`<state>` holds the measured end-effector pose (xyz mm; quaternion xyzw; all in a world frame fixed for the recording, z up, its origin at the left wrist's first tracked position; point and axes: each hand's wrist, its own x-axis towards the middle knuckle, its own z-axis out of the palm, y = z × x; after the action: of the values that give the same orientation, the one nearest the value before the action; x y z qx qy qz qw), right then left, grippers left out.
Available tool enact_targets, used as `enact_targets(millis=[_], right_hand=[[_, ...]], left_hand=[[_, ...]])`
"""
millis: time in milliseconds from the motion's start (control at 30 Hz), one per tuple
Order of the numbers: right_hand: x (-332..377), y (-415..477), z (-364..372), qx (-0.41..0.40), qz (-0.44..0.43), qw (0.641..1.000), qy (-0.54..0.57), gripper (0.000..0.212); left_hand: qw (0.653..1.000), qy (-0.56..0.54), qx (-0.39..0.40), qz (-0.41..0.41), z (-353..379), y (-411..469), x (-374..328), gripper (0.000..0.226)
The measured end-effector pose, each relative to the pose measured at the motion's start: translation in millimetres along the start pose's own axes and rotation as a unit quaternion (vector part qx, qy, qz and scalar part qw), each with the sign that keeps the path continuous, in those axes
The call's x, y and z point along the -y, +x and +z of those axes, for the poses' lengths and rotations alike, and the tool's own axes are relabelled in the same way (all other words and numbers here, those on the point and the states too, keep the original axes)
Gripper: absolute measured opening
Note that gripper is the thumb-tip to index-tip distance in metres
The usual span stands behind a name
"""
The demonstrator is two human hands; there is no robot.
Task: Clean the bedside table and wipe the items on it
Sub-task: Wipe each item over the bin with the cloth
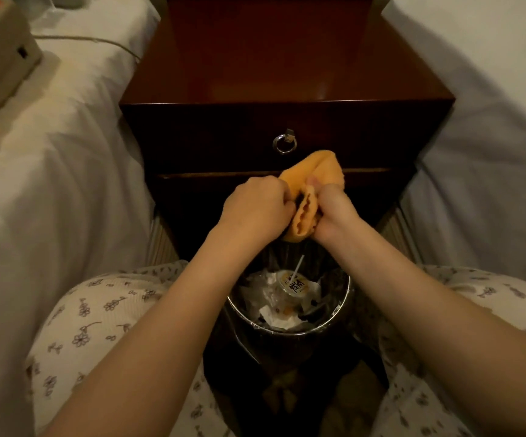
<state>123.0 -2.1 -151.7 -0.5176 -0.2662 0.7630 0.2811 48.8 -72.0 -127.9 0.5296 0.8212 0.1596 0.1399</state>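
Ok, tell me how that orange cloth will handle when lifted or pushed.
Probably floppy: the orange cloth bunches in folds between the left hand and right hand. Likely light and not slippery, given its towel-like surface.

- You're in a bedroom, twin-bed layout.
- White-sheeted bed (pixel 50 168) on your left, second bed (pixel 491 121) on your right.
- Dark wood nightstand (pixel 286 74) between them, ring-pull drawer (pixel 223 137).
- Bin (pixel 345 313) of trash between your knees.
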Motion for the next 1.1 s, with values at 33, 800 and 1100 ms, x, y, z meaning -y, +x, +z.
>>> enact_targets(millis=[33, 800, 1100], right_hand=[[-3, -3, 2, 0.013, 0.011, 1.000, -0.005, 0.038], [26, -1, -9, -0.013, -0.062, 0.998, 0.011, 0.041], [-1, -5, 8, 0.103, -0.020, 0.976, -0.191, 0.042]], left_hand=[[1.000, 0.021, -0.010, -0.001, 1, 0, 1, 0.020], [0.966, -0.234, 0.077, -0.075, -24, 4, 18, 0.010], [0.940, -0.321, -0.077, -0.084, -16, 10, 16, 0.019]])
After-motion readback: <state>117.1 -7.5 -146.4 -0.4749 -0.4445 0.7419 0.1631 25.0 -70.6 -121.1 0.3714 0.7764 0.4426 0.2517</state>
